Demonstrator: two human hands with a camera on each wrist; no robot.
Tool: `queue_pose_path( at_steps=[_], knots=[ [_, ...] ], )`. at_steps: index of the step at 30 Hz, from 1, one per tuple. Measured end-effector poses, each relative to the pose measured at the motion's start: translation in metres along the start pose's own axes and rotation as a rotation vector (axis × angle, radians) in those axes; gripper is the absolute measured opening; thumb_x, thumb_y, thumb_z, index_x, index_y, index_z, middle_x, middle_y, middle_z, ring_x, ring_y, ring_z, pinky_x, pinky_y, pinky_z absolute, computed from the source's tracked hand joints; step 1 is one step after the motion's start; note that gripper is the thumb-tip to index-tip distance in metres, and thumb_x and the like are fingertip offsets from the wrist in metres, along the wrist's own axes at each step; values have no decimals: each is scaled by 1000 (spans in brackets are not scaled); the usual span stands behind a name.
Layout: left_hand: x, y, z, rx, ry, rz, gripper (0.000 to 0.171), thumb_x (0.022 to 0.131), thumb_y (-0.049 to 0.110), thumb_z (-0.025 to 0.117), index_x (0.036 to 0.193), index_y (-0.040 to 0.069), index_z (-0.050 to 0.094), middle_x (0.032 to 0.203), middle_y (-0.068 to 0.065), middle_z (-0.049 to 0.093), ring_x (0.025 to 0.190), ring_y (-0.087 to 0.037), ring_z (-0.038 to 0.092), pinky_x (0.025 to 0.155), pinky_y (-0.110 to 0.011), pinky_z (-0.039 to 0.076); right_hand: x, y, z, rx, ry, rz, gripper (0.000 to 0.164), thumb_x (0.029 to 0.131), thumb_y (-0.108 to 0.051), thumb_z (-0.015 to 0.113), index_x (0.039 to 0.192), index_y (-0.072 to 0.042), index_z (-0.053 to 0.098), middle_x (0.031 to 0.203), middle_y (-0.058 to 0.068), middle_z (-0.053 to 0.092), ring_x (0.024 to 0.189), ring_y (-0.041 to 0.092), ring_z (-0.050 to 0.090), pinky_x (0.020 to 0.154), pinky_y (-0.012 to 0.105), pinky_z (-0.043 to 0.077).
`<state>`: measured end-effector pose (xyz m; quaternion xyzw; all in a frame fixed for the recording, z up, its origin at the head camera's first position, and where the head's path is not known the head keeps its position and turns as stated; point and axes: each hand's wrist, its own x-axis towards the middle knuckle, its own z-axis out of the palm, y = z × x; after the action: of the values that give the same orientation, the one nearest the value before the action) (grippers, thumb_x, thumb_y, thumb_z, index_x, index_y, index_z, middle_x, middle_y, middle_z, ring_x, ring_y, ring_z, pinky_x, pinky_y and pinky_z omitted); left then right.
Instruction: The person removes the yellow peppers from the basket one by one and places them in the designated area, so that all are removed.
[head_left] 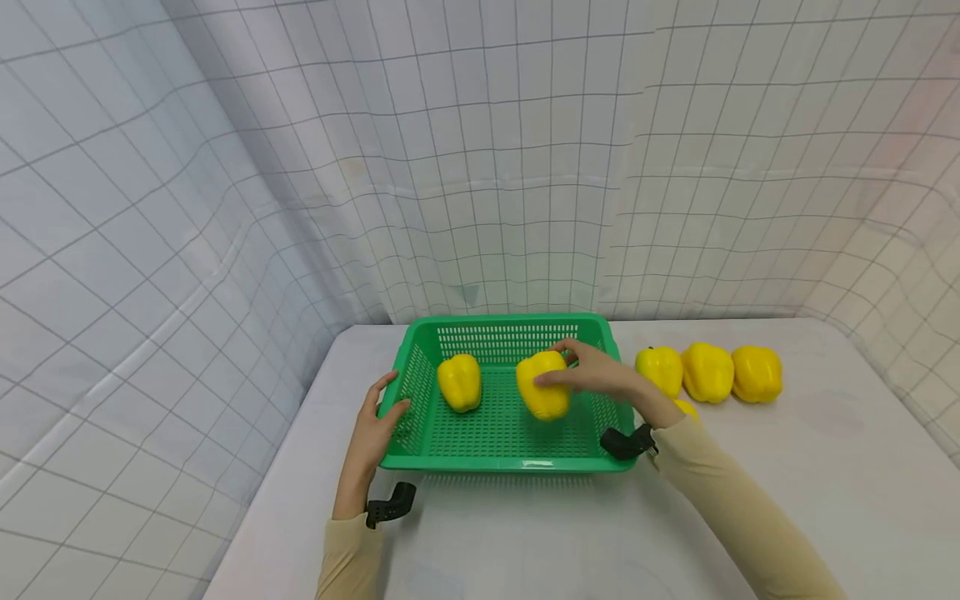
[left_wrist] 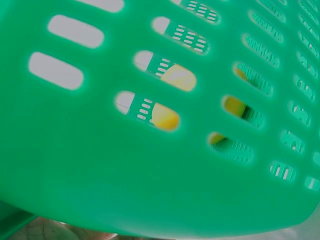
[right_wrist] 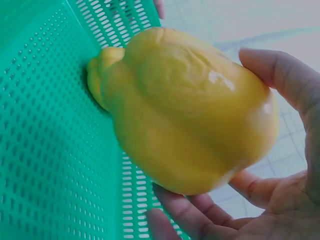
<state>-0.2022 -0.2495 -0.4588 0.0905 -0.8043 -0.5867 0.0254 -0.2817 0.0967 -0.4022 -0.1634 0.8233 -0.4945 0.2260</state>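
My right hand (head_left: 592, 371) grips a yellow bell pepper (head_left: 543, 386) between thumb and fingers, over the right half of a green plastic basket (head_left: 517, 463). Seen from the right wrist, that pepper (right_wrist: 195, 110) looks glossy and lobed, tilted above the perforated floor. Another yellow bell pepper (head_left: 460, 382) rests inside the basket on the left. My left hand (head_left: 371, 429) holds the basket's left rim, thumb and forefinger reaching over it. The left wrist view is filled by the basket's slotted wall (left_wrist: 100, 165), with yellow showing through the slots.
Right of the basket, several yellow bell peppers stand on the white table (head_left: 487, 542): a greenish-yellow one (head_left: 660, 371), two beside it (head_left: 708, 372), and one partly hidden by my right forearm (head_left: 686, 408). A white grid-patterned curtain (head_left: 495, 167) hangs behind and on both sides.
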Motion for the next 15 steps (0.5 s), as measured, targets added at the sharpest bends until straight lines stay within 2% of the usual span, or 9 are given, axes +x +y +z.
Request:
queue_pose_path(
  at_steps=[6,11,15],
  knots=[
    [0,-1,0,5,0,5,53,98,23,54,146,28,32,131,-19,47,92,-32,54,71,-36,46,-12,5,-12,-32,114,-30,77,81,-49,71,137,-8,38,123,19,45,103,31,50,87,47,43],
    [0,-1,0,4,-2,15,53,98,23,54,146,27,32,132,-20,46,95,-33,54,72,-36,46,-21,11,-18,20,198,-52,71,84,-46,69,136,-7,39,117,18,48,100,30,49,83,42,45],
    [0,-1,-1,0,-8,20,54,98,24,54,147,27,32,134,-20,43,100,-34,52,75,-38,45,-28,17,-24,79,257,-69,68,85,-43,69,135,-8,40,121,17,46,101,31,48,81,38,46]
  ],
)
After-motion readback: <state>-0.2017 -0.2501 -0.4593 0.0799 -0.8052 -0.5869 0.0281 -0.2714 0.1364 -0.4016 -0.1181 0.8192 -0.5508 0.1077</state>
